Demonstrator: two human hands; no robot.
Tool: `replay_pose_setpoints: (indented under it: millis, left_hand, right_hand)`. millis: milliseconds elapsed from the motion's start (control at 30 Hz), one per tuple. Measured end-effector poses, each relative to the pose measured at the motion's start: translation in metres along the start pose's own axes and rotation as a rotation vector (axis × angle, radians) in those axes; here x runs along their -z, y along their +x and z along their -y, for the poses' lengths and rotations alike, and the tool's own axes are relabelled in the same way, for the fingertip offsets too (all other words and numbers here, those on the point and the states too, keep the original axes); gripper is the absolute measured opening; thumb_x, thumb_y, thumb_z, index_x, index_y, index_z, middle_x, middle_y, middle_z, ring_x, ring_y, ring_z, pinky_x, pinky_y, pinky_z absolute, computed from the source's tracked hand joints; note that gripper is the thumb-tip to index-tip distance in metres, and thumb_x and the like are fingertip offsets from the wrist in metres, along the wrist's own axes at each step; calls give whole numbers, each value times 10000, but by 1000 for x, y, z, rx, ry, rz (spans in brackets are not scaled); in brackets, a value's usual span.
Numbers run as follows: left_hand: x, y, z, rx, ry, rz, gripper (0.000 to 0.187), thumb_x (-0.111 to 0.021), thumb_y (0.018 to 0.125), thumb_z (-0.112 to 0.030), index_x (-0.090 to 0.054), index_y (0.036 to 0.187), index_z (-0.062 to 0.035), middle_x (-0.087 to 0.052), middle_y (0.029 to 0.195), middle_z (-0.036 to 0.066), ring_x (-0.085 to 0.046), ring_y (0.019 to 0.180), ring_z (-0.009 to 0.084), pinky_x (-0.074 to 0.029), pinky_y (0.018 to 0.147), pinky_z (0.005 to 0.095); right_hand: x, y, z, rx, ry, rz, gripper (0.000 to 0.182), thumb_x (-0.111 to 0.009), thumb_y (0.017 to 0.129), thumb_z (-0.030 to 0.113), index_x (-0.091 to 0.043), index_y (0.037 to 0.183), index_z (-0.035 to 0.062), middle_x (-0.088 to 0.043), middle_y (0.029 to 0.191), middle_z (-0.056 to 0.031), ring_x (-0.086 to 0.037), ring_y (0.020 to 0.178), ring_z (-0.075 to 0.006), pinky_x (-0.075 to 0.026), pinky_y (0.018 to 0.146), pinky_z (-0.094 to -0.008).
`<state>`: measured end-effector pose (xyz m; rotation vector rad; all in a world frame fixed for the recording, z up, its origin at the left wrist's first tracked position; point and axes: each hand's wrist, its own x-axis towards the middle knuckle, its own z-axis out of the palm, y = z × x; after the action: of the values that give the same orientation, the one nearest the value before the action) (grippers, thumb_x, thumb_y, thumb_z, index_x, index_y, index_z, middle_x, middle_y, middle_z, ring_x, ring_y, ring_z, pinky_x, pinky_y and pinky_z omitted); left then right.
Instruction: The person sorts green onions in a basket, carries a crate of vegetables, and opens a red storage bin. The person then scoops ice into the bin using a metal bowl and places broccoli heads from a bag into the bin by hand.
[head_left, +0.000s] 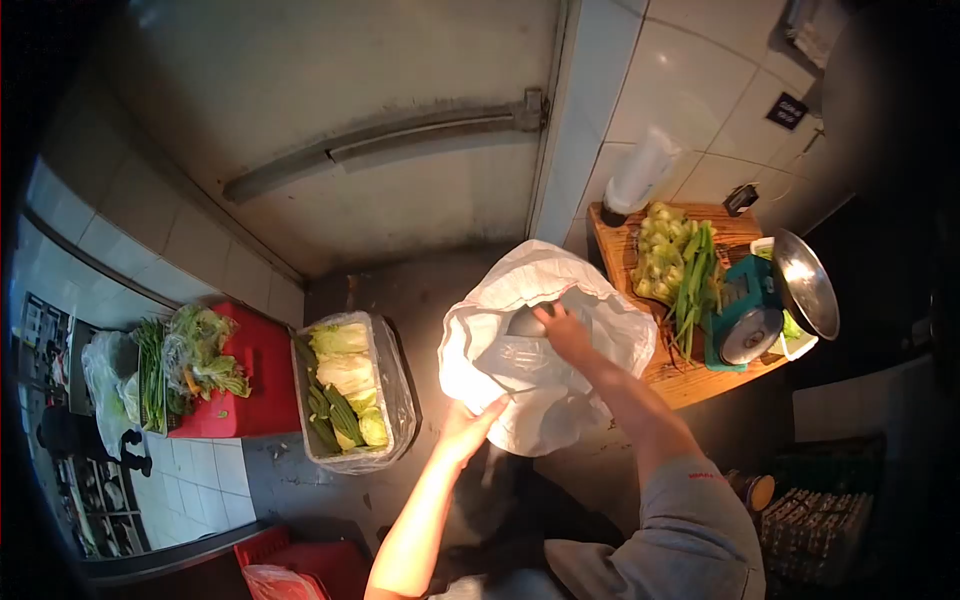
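Observation:
A large white sack (pixel 530 425) stands with its mouth wide, its rim rolled and creased. My left hand (pixel 470 430) grips the near left rim, thumb laid along the inside. My right hand (pixel 567 333) reaches into the sack with curled fingers, against a smooth greyish thing (pixel 524 320) whose kind I cannot make out. Most of those fingers are hidden. Deeper in, pale material with faint print shows.
At right, a wooden table (pixel 680 388) bears bagged green vegetables (pixel 661 250), spring onions (pixel 692 290) and a teal scale (pixel 742 310) with a metal pan. At left stand a lined crate (pixel 300 425) of cabbages and cucumbers, and a red bin (pixel 262 390). A metal door (pixel 400 60) closes the back.

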<state>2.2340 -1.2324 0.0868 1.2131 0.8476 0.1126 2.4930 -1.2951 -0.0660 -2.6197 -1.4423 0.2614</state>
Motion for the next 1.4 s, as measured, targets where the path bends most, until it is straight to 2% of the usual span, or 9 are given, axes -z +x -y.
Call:
replay_pose_setpoints:
  millis: [367, 533, 733, 800, 900, 933, 1067, 1200, 1400]
  left_hand:
    - [-28, 31, 7, -79, -110, -37, 221, -458, 734, 36, -566, 919, -22, -556, 864, -11, -505, 837, 94, -407, 757, 245]
    - [-13, 24, 21, -161, 86, 67, 406, -467, 763, 34, -480, 1167, -7, -535, 1026, 30, -503, 915, 131, -405, 811, 257]
    - [-17, 17, 36, 50, 79, 207, 359, -527, 785, -34, -507, 1142, -1, -575, 1011, 67, -515, 961, 165, -402, 845, 286]
    - [-22, 19, 38, 2, 112, 121, 195, -555, 790, -132, -591, 875, 40, -607, 765, 95, -567, 754, 173, -448, 667, 301]
    - [-18, 18, 41, 186, 54, 147, 211, -557, 802, -159, -600, 872, 36, -605, 776, 111, -566, 771, 170, -449, 677, 295]
    - [-16, 14, 32, 335, 156, 220, 265, -538, 823, -181, -581, 977, 30, -609, 835, 129, -571, 804, 175, -451, 703, 292]
    - [-20, -1, 30, 12, 135, 292, 390, -498, 830, -158, -462, 1181, 8, -594, 951, 129, -568, 846, 209, -445, 748, 306]
    - [-7, 1, 21, 52, 292, 365, 336, -489, 812, -121, -495, 1128, -7, -574, 818, 107, -544, 734, 208, -440, 666, 316]
    - [3, -9, 9, 6, 251, 244, 111, -450, 785, -58, -531, 735, -1, -427, 538, 40, -448, 514, 145, -381, 494, 309]
  right_hand:
    - [-87, 84, -103, 417, -418, -158, 463, -475, 809, 126, -416, 1239, 290, -333, 1332, -150, -497, 1051, -409, -482, 794, -465]
    - [-75, 49, -94, 305, -436, -107, 461, -473, 816, 132, -412, 1242, 295, -320, 1346, -155, -486, 1074, -412, -481, 800, -465]
    - [-44, -31, -67, -346, 34, 530, 656, -558, 749, 117, -281, 1331, 238, -291, 1345, -209, -418, 1154, -407, -337, 971, -497]
    - [-72, -26, -73, -515, 81, 425, 752, -601, 702, 128, -229, 1348, 230, -303, 1332, -213, -430, 1136, -423, -329, 977, -497]
    - [-101, -57, -91, -621, 171, 318, 846, -641, 655, 123, -183, 1358, 231, -321, 1306, -212, -429, 1129, -436, -383, 921, -523]
    - [-103, -57, -94, -616, 213, 270, 868, -650, 643, 117, -173, 1359, 233, -327, 1296, -211, -425, 1130, -439, -412, 892, -536]
    - [-95, -67, -52, -1026, 973, 369, 820, -613, 677, 45, -171, 1345, 221, -372, 1245, -192, -463, 1091, -404, -538, 584, -535]
    - [-155, -13, 5, -997, 1921, 346, 677, -548, 736, 113, -226, 1327, 186, -392, 1251, -174, -460, 1107, -363, -510, 660, -505]
    - [-189, 32, 1, -990, 2246, 145, 503, -451, 825, 215, -307, 1300, 133, -422, 1261, -147, -457, 1131, -303, -468, 775, -459]
